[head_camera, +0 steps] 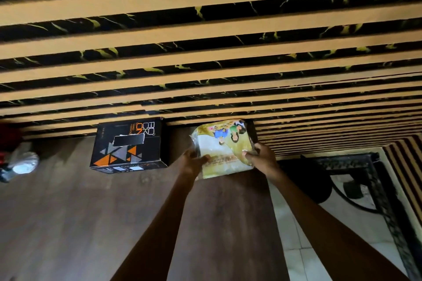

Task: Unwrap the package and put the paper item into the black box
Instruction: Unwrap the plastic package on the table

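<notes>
i have both hands on the package (225, 149), at the far edge of the wooden table (91, 223), close against the striped wall (205, 41). left hand (193, 162) is closed on its near-left edge, thumb on top; right hand (262, 156) is closed on its right edge, thumb likewise on the upper face. the black box (129, 145) sits just beside it to the left, apart from it, with a slot cut in its top.

handling, by my judgement: the package looks light and flat, a paper item inside a glossy clear wrap. the film shines and puckers at the left edge, so i expect it to be slippery and loose over a fairly stiff core. the best hold is on the loose film at an edge or corner, pinched away from the paper, so the contents do not crease or tear.

orientation: the package lies roughly flat, its near edge possibly lifted; i cannot tell. its long axis runs away from me toward the wall, turned slightly rightward. the printed picture is at the far end, upside down to me. the wrap appears unopened.
</notes>
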`<state>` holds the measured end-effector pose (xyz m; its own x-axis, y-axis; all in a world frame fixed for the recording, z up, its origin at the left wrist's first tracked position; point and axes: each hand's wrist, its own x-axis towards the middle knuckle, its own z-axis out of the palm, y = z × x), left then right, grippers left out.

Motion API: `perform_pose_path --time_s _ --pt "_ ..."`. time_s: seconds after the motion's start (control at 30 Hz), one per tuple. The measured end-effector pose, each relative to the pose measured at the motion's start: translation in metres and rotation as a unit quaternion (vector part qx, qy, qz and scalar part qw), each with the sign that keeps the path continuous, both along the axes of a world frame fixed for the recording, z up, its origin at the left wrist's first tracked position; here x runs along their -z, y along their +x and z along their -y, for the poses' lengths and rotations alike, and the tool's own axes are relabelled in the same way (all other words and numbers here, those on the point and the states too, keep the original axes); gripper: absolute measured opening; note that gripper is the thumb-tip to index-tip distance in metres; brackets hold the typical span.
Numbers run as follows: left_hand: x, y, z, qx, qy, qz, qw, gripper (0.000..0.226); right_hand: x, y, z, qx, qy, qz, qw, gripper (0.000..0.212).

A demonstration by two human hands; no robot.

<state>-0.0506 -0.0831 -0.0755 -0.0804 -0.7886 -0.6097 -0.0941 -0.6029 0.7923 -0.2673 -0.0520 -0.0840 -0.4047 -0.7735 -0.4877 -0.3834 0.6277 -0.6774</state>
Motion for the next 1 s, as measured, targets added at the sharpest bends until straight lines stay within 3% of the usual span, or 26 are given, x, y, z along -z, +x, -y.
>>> perform_pose_path --time_s 0.2,0.4,0.53,0.7,0.73,0.8,0.87,0.9,0.93,1.0 --pt "-0.024 0.027 -0.057 -0.015 -0.001 0.007 1.000 0.029 -0.020 0.029 -0.073 0.049 -0.028 0.040 0.998 0.028" --pt "-0.019 0.086 -0.151 0.003 0.004 0.064 0.998 0.040 -0.033 0.081 -0.184 0.056 -0.011 0.033 0.998 0.025" --pt "-0.016 0.112 -0.202 0.009 0.024 0.079 0.997 0.038 -0.025 0.109 -0.234 0.052 0.007 0.031 0.998 0.037" --pt "-0.003 0.132 -0.231 0.102 0.026 0.133 0.985 0.039 -0.014 0.126 -0.267 0.082 0.014 0.051 0.995 0.029" --pt "-0.004 0.133 -0.231 0.126 -0.011 0.184 0.975 0.045 -0.015 0.127 -0.270 0.081 0.007 0.044 0.996 0.033" --pt "-0.008 0.136 -0.224 0.183 -0.143 0.304 0.924 0.059 -0.022 0.125 -0.274 0.017 -0.020 -0.082 0.996 0.043" --pt "-0.021 0.136 -0.214 0.295 -0.283 0.379 0.830 0.068 -0.033 0.128 -0.274 -0.112 -0.091 -0.268 0.953 0.045" --pt "-0.026 0.135 -0.210 0.365 -0.326 0.393 0.779 0.069 -0.041 0.133 -0.272 -0.171 -0.110 -0.309 0.929 0.046" --pt "-0.031 0.132 -0.205 0.428 -0.341 0.396 0.738 0.068 -0.045 0.138 -0.267 -0.225 -0.099 -0.321 0.915 0.045" --pt "-0.035 0.125 -0.200 0.512 -0.317 0.383 0.701 0.066 -0.047 0.152 -0.259 -0.326 -0.013 -0.304 0.895 0.047"
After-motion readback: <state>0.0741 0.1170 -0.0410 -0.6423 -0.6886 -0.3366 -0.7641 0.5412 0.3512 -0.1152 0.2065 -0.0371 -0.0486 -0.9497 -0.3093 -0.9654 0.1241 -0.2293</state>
